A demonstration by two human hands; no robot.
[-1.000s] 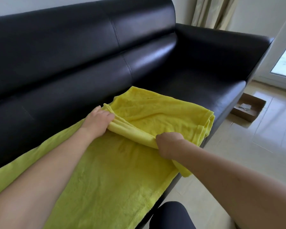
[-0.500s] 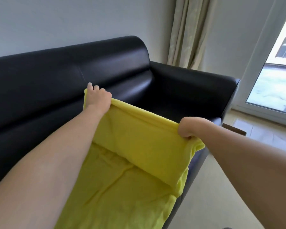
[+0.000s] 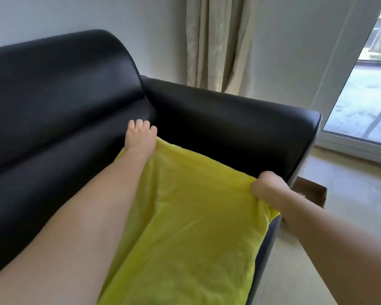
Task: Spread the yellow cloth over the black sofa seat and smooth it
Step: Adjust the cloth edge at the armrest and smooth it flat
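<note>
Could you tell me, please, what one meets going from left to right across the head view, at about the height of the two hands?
Black sofa backrest → left hand → yellow cloth → right hand → cardboard box on the floor → glass door.

Living room: sofa point(image 3: 64, 102), curtain point(image 3: 216, 40).

A plain pale wall point(image 3: 79, 16) runs behind the seating, and a beige curtain point(image 3: 218, 42) hangs in folds at the corner. To the right a white-framed glass door point(image 3: 361, 95) lets in bright daylight, which falls across the light tiled floor point(image 3: 350, 205). A brown cardboard box point(image 3: 312, 191) sits on that floor, partly hidden.
</note>
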